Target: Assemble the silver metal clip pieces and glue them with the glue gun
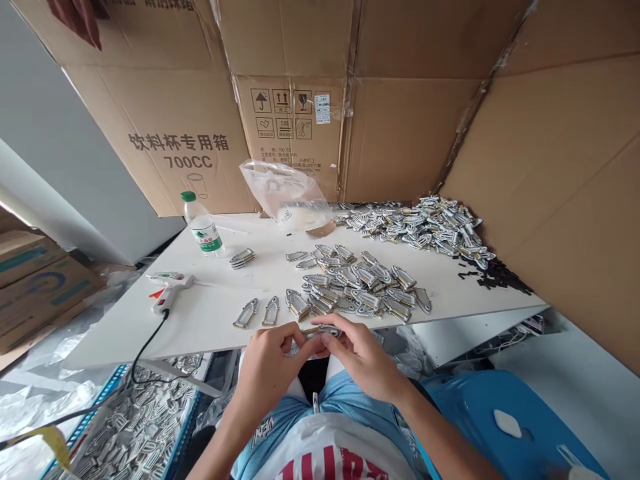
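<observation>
Head view: pinching a grey metal clip between the fingers of the right hand and the left hand, just above the near edge of the white table. Closed on its rounded grey end with right thumb and index fingertip; bent around its left part, beside a brass-coloured bar, with left thumb and index. Brought together closely at the thumbs, so partly covering the clip; cannot tell exactly how far behind the left fingers it reaches. Lying just beyond the fingers: a loose heap of clips, with brass-coloured bars at many of their ends. Standing nearer the left hand, at the heap's left edge: a small stack of clips, with two single clips spaced out to its left. Set farther left: another stack, near a green-capped bottle. Resting at the far left of the table: a glue gun with a black cord. Spread along the far right: a larger pile of clips, with small black pieces beside it. Placed at the far middle, against cardboard: a clear plastic bag.
</observation>
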Tool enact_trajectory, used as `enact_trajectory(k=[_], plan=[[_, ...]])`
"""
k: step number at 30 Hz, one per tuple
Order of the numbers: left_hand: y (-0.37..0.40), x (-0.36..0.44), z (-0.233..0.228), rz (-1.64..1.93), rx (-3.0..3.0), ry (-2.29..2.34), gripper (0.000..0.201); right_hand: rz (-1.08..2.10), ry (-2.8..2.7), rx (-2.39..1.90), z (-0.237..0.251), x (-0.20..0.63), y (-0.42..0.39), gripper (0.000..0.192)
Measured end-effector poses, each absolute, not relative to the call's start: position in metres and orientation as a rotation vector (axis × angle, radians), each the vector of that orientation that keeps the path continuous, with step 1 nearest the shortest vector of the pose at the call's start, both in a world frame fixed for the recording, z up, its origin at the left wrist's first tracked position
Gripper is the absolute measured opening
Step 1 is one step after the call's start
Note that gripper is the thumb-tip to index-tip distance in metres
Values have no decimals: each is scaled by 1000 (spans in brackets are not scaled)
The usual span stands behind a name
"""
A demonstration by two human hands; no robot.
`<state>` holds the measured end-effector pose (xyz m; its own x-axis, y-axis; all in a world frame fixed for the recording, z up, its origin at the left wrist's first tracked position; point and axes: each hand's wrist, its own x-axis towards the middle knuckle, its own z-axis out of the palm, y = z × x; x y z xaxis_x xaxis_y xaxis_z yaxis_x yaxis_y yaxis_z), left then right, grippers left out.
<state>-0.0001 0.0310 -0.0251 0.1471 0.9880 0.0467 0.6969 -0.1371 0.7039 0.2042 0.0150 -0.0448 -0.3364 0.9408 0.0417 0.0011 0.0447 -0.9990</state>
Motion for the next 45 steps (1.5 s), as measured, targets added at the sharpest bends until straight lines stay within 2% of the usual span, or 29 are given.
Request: enact_trajectory(k=[4, 9, 13, 18, 24, 29, 34, 40, 45], plan=[[32, -1, -27, 757, 1960, 1592, 51, 1411, -1484, -1022, -44, 205, 17, 36], [31, -1, -28, 825, 2125, 1564, 32, 1526, -1342, -940, -46, 204, 22, 35], [28, 0, -28, 905, 2438, 1310, 21, 1603, -1181, -885, -47, 204, 27, 39], [28, 0, -28, 1071, 2753, 1089, 20, 1630, -1068, -925, -47, 209, 31, 43], [30, -2, -27, 1019, 2801, 1054, 25, 1645, -1069, -952, -48, 212, 31, 43], [31, -7, -29, 931, 2746, 1084, 22, 1617, -1177, -979, -48, 211, 31, 46], [28, -9, -30, 926, 2685, 1172, 14, 1548, -1209, -1030, -53, 209, 29, 42], [26, -7, -28, 842, 2634, 1290, 23, 1583, -1233, -1012, -52, 210, 25, 38], [24, -7, -27, 814, 2654, 1307, 14, 1626, -1256, -1011, -51, 211, 25, 39]])
